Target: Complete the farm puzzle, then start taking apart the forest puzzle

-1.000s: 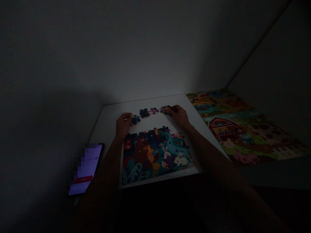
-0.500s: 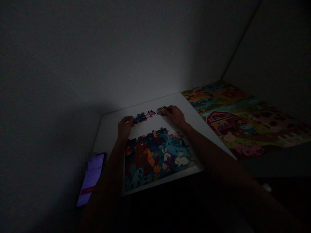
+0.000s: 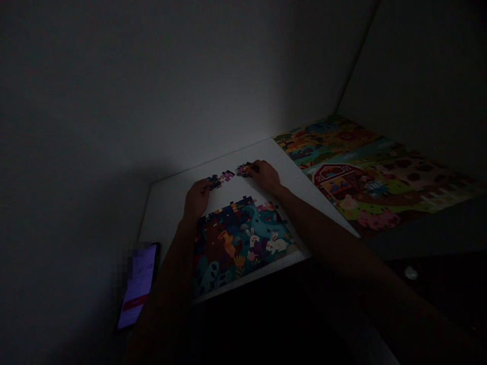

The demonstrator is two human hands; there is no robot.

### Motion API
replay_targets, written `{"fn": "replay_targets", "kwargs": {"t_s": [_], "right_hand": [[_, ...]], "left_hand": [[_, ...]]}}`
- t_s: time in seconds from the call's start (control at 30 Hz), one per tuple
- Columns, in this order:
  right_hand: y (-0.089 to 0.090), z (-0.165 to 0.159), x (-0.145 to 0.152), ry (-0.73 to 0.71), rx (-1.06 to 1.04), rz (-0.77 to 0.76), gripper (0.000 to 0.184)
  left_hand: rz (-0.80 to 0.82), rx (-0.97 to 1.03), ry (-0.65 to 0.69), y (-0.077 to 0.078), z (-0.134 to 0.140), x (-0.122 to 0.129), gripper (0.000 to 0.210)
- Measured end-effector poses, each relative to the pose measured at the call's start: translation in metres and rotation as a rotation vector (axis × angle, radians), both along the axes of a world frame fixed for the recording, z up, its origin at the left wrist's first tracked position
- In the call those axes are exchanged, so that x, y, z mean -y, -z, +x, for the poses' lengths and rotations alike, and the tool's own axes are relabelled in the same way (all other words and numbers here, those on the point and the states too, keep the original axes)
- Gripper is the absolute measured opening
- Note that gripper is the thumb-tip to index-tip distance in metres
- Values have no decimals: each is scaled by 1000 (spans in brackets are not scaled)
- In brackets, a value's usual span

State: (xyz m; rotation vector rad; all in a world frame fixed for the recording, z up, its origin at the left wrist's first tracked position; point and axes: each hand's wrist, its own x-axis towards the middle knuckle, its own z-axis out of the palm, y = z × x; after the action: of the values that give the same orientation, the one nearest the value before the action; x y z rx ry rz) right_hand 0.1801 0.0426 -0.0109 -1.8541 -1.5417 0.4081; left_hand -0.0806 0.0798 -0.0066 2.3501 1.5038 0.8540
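A partly built jigsaw puzzle [image 3: 243,238] with a bear and two white rabbits lies on a white board [image 3: 304,197]. Its top edge is uneven, with knobs showing. Beyond it, my left hand [image 3: 197,198] has its fingers closed on a dark puzzle piece at the left end of a row of loose pieces [image 3: 227,176]. My right hand [image 3: 265,175] pinches a puzzle piece at a small pile of pieces [image 3: 242,169]; the fingers hide most of that piece. The light is very dim, so the piece edges are hard to make out.
To the right lie colourful farm and animal pictures [image 3: 342,187]. A lit phone [image 3: 137,286] rests left of my left forearm. A pale wall [image 3: 213,91] rises behind the board. A small whitish object [image 3: 411,272] sits low on the right.
My left hand has moved inward over the dark loose pieces and its fingers have closed. My right hand stays at the small pile. The whole view has shifted slightly.
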Motion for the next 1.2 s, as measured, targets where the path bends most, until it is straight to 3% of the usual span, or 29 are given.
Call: {"fn": "replay_targets", "kwargs": {"t_s": [0.23,0.37,0.47,0.67,0.8,0.97,1.1,1.2], "right_hand": [[5,2,-1,-11,-7,8,29],[6,2,-2,-1,0,16,27],[6,2,-2,-8,31,29,25],[8,3,1,-31,71,67,26],[11,6,5,-43,89,94,24],[6,8,12,-113,84,148,27],[-4,6,31,-205,95,81,24],[-8,6,59,-301,105,-13,23]], "left_hand": [[-79,-190,92,-3,-17,16,33],[-128,-229,100,-4,-37,39,37],[-136,-213,60,0,-53,75,40],[-37,-78,-91,13,-73,178,41],[27,-59,-116,17,-77,219,36],[77,-176,11,15,-83,232,40],[68,-283,161,18,-90,230,73],[68,-314,179,26,-91,226,85]]}}
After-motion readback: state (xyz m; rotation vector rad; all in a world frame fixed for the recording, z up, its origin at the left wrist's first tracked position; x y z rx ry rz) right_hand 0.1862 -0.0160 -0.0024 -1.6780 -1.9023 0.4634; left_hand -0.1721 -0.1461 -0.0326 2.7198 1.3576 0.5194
